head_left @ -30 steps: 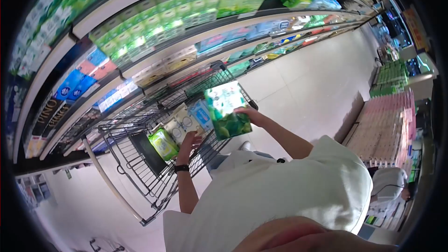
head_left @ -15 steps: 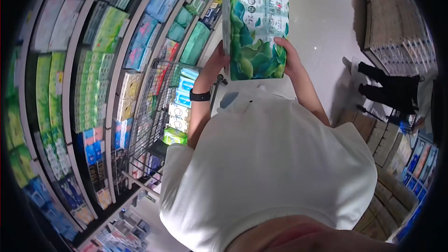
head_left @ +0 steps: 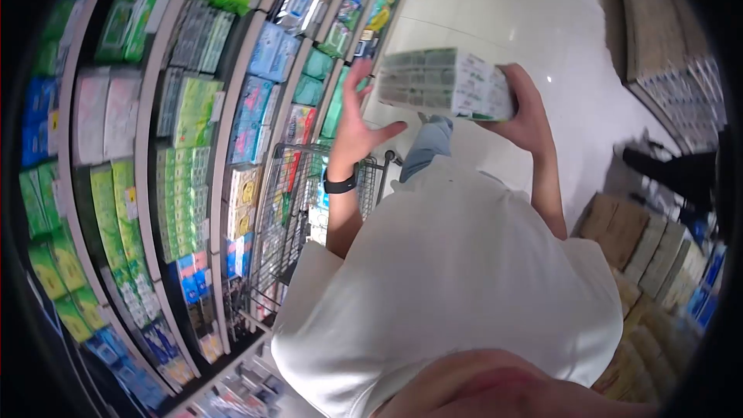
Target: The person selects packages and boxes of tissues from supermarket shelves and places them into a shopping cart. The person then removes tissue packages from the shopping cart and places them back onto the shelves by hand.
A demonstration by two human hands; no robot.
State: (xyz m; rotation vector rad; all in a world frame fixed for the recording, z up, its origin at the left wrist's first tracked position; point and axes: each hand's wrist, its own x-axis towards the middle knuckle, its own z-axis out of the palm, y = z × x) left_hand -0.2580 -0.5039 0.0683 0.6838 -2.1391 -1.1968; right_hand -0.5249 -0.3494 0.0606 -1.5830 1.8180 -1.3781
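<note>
A green and white tissue package [head_left: 445, 83] is held out in front of my chest, turned so that a side with stacked packs shows; it is slightly blurred. My right hand [head_left: 526, 112] grips its right end. My left hand [head_left: 360, 120], with a black band on the wrist, is off the package at its left, fingers spread and holding nothing. Below my left hand stands the wire shopping cart [head_left: 286, 201], partly hidden by my left arm and shirt; a few light packs show inside it.
Shelves [head_left: 147, 209] of packaged tissues and wipes run along the left. Stacked cartons [head_left: 619, 224] stand at the lower right, with a pallet-like stack [head_left: 673, 31] above. A person's dark-clothed leg [head_left: 677, 178] shows at the right edge. Pale floor [head_left: 495, 8] lies ahead.
The package was lifted from over the cart to in front of me, held in both hands, then turned from its printed face. My left hand has since let go and opened.
</note>
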